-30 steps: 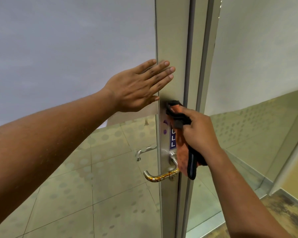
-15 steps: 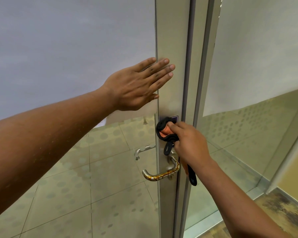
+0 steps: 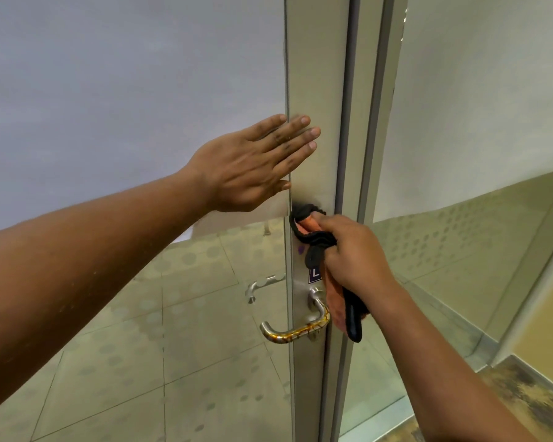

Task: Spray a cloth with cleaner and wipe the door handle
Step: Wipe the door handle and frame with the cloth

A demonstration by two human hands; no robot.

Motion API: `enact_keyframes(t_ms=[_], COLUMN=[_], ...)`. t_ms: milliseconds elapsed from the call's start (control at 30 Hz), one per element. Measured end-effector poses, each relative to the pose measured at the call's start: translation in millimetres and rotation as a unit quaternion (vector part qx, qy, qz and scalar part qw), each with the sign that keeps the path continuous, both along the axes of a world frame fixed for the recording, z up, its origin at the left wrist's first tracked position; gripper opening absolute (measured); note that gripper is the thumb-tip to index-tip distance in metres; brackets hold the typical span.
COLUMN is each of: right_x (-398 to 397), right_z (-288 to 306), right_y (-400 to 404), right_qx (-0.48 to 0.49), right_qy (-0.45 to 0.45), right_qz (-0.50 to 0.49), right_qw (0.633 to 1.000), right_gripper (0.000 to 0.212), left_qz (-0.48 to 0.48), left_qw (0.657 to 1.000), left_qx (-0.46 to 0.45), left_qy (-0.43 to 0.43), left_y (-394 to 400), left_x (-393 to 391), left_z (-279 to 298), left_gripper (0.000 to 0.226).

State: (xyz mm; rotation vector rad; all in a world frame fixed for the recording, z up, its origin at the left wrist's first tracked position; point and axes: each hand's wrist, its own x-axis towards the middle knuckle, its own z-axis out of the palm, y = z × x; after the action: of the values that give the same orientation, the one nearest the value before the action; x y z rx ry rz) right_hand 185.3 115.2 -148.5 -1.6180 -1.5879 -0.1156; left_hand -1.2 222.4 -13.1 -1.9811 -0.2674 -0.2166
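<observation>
Risen, right hand grips one cloth, probably touching door; left hand flat

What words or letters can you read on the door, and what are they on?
"L": a white letter on the small dark blue sticker on the door frame, just above the door handle.
The rest of the sticker is hidden behind the cloth gripped by the right hand, so the whole word cannot be read.
No other writing shows.

Frosted glass panel (dotted lower down) above tiled floor.
</observation>
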Motion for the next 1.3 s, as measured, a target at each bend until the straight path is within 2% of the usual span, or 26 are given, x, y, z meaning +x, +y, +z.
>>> enact_keyframes(t_ms=[167,400,533,600,700,767,867,967,1300], right_x=[-2.0,-0.4,3.7,8.8,17.6,18.2,7.8,0.1,-6.4], right_z=[-18.6,-37.8,-41.5,-40.9,-31.7,-21.4,-7.7,-7.1,-42.6], right_y=[1.0,1.0,-3.3,-9.4,-15.0,-13.2,-6.1,-0.1,2.4], right_qx=[-0.01,-0.024,-0.078,-0.101,-0.077,-0.036,0.015,0.024,-0.044], right_qy=[-0.087,-0.15,-0.146,-0.113,-0.053,-0.044,-0.078,-0.119,-0.186], right_qz=[-0.028,-0.045,-0.019,-0.01,-0.025,-0.033,-0.036,-0.041,-0.064], right_qw=[0.996,0.987,0.986,0.988,0.995,0.998,0.996,0.992,0.979], right_gripper=[0.064,0.064,0.061,0.058,0.056,0.058,0.057,0.058,0.06], left_qz=[0.006,-0.014,-0.019,-0.021,-0.023,-0.025,-0.025,-0.018,-0.005], left_qw=[1.0,1.0,1.0,1.0,1.0,1.0,1.0,1.0,1.0], left_qx=[-0.002,0.001,0.004,0.001,0.001,-0.001,-0.001,0.004,0.005], left_qy=[0.001,-0.008,-0.009,-0.008,-0.013,-0.012,-0.012,-0.008,-0.006], left_y=[-0.2,3.2,5.2,4.3,4.1,3.3,2.5,2.8,3.1], left_x=[0.3,0.6,-0.1,0.6,0.8,0.7,0.2,0.1,0.5], left_z=[0.6,0.2,-1.2,-1.6,-0.6,-0.6,-0.4,-0.9,-0.8], left_gripper=[0.068,0.068,0.067,0.066,0.066,0.066,0.066,0.066,0.067])
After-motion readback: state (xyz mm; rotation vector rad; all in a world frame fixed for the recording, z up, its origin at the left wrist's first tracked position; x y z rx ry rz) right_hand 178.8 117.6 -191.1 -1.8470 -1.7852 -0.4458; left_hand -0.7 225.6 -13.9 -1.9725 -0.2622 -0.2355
